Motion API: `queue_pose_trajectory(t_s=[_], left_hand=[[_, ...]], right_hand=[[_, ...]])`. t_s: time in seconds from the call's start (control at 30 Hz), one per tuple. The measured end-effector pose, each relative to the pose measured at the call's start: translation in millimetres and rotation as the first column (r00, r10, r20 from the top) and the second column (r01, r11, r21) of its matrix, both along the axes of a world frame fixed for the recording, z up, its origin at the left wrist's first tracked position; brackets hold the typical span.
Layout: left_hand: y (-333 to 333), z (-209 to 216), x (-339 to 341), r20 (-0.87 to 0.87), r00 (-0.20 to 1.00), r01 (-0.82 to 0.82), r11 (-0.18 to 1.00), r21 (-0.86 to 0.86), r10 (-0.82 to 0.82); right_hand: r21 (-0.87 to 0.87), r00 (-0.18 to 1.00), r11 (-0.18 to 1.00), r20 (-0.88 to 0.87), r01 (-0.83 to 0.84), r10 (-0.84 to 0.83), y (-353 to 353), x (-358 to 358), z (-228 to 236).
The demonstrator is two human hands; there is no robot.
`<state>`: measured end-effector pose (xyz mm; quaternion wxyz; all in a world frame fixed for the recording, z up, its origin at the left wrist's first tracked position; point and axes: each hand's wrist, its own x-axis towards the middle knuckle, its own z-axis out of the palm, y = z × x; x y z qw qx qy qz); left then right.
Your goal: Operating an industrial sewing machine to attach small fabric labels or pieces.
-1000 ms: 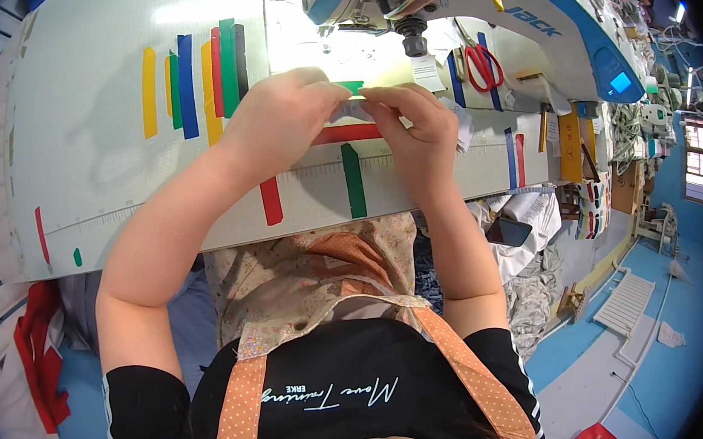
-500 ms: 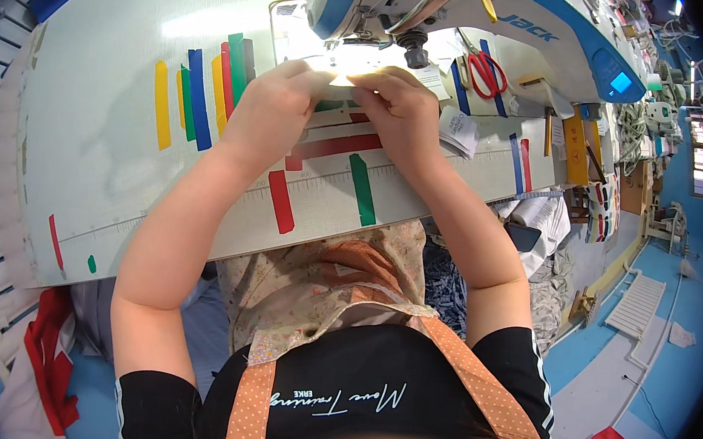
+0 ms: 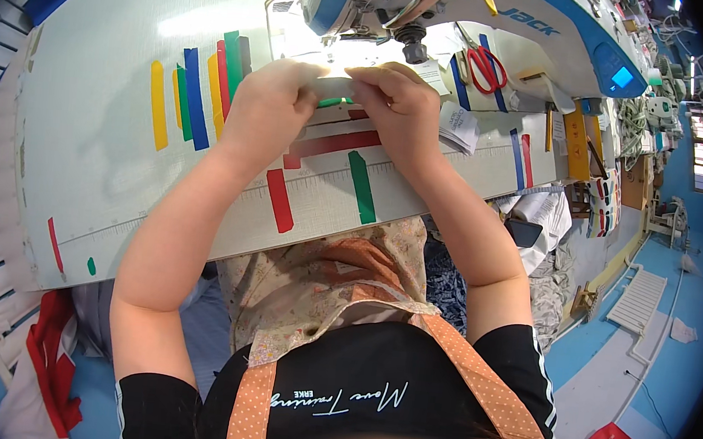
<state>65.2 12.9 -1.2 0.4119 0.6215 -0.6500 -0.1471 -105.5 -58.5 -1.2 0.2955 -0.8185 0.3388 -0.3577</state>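
Observation:
My left hand (image 3: 275,102) and my right hand (image 3: 404,112) are close together just in front of the needle area of a white and blue sewing machine (image 3: 340,0). Fingers and thumb are pinched on both hands. Whatever they hold is washed out by the bright lamp; a greyish patch shows between them, but I cannot make out its kind. Below the fingertips lies a small green piece (image 3: 335,102) on the table. A long red strip (image 3: 338,145) sits nearer to me, under my wrists.
Coloured strips, among them a blue one (image 3: 196,100) and a yellow one (image 3: 159,105), lie left of my left hand. Red-handled scissors (image 3: 487,71) and white printed labels (image 3: 459,128) are on the right. A red strip (image 3: 280,201) and a green strip (image 3: 362,188) lie near the table's front edge.
My fingertips have drawn slightly apart, and my left hand has tilted a little. More of the green piece below them shows. The strips on the table lie as before.

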Motion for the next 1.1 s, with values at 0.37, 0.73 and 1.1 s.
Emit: queue_pose_trajectory(t_s=[0.37,0.73,1.1], left_hand=[[-1.8,-4.6,-0.6,-0.087,0.996,0.016,1.000,0.008,-0.015],[-1.9,3.6,-0.2,-0.425,0.896,0.029,0.941,0.337,0.125],[-2.5,3.1,-2.0,-0.374,0.923,-0.008,0.975,0.222,0.093]], right_hand=[[0.001,1.000,1.000,-0.016,0.006,-0.006,0.1,0.1,-1.1],[0.268,0.993,0.962,0.114,-0.047,0.017,0.9,-1.9,1.7],[0.417,0.999,0.907,-0.017,0.054,-0.052,0.7,2.1,10.1]])
